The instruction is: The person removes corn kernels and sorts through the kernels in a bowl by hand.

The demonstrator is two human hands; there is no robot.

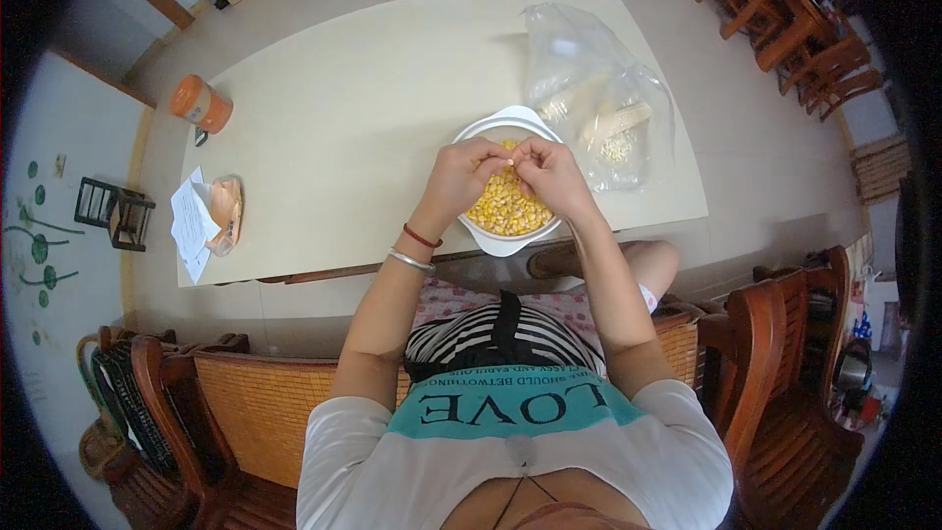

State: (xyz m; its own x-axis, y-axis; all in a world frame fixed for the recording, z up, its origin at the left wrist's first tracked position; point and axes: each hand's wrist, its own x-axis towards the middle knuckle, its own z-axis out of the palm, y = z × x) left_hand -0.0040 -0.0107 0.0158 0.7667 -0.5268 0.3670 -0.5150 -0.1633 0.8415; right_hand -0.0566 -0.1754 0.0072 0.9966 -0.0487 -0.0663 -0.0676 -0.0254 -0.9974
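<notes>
A white two-handled bowl [475, 233] stands near the table's front edge, full of loose yellow corn kernels [512, 208]. Over it my left hand [459, 177] and my right hand [554, 177] meet, thumbs and forefingers closed in a pinch. Between the fingertips shows a tiny pale bit that looks like a corn kernel [510, 163]; which hand grips it more firmly is hard to tell. Just right of the bowl lies a clear plastic bag [579, 44] holding pale pieces, perhaps cobs, and small crumbs.
On the cream table [363, 118], an orange container [201, 104] is at the far left. Papers [194, 224] and a clear packet with orange-brown contents [227, 214] lie nearer the left corner. Wooden chairs [775, 373] stand behind and beside me.
</notes>
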